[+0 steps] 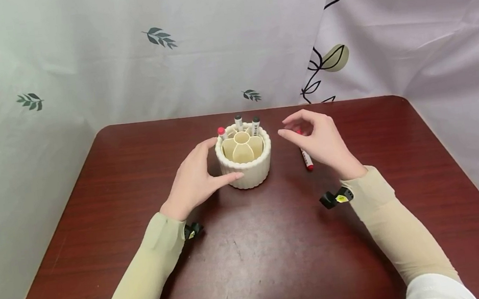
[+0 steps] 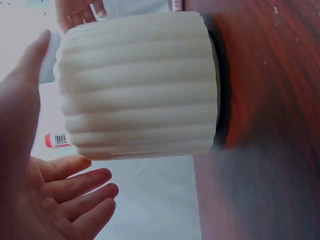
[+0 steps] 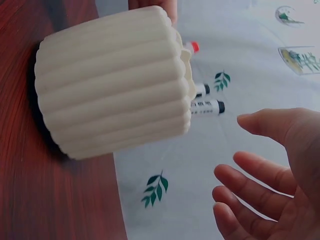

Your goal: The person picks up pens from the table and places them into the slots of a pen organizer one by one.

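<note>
Nearest me, a bit of white cloth (image 1: pixel 435 290) bunches above the beige right sleeve (image 1: pixel 401 229), with the left sleeve (image 1: pixel 139 279) opposite. The left hand (image 1: pixel 194 177) is spread wide round the left side of the cream holder (image 1: pixel 254 175), thumb across its front wall; how firmly it presses, I can't tell. The holder stands upright on the dark table (image 1: pixel 253 271), between both hands. The right hand (image 1: pixel 325 142) hangs just beside it, thumb and forefinger bent towards each other with a gap — pinching nothing.

Beneath that hand lies a loose red-capped marker (image 1: pixel 306 157). It looks round, so a glancing knock could send it rolling; the hand also hides part of it from above, which might make for a poor pinch. If the left hand's touch is light, a bump on the rim could shift the holder.

Standing in it are a red-capped marker (image 1: pixel 221 132) and two dark-capped ones, the right-hand one (image 1: pixel 256 126) poking up where knuckles might catch it. The wrist device (image 1: pixel 337 197) under the right cuff could brush things too — and leaf-printed cloth (image 1: pixel 212 68) hangs behind the table.
</note>
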A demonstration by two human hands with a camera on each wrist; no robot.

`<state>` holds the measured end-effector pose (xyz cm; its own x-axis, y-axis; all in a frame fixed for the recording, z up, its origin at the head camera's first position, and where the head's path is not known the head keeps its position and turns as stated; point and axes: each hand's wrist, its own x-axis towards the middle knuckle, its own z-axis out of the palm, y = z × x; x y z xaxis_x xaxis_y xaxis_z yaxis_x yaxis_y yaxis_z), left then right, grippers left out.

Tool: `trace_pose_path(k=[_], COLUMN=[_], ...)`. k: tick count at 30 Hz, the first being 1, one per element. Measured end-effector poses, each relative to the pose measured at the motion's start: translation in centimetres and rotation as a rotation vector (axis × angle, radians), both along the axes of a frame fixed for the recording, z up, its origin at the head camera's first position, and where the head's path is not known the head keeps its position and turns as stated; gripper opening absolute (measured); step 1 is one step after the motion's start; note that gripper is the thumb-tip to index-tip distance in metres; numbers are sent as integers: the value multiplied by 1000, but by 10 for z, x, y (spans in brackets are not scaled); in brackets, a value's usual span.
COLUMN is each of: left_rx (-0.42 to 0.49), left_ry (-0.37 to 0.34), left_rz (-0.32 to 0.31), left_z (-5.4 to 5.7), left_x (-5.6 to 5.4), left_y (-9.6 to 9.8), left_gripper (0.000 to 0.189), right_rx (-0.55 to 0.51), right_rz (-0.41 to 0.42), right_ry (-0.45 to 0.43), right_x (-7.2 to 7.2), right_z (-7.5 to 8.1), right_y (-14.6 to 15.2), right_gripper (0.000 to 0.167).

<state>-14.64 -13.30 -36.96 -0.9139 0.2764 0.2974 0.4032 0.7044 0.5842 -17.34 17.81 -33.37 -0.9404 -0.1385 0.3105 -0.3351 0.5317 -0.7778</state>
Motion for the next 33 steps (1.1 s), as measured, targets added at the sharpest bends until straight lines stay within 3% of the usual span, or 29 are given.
trace_pose_path(k=[7,19,25,33], left_rx=[56,151,201,226], left_ry=[42,-96,-127,-134], left_rz=[3,-72,-72,-63], left_z=[5,-6,-12,-11], left_x=[-3,-27,-30,-31], left_y=[-3,10,15,17], left_gripper=[84,118,120,118], right_rx=[14,23,26,94], right_rz=[-42,-80,-93,-121], right_ry=[-5,-21,-42,-96], right_x=[1,2,2,-2], right_z=[-7,-14,-17,-26], right_y=[15,30,33,41], right_gripper=[24,30,29,31])
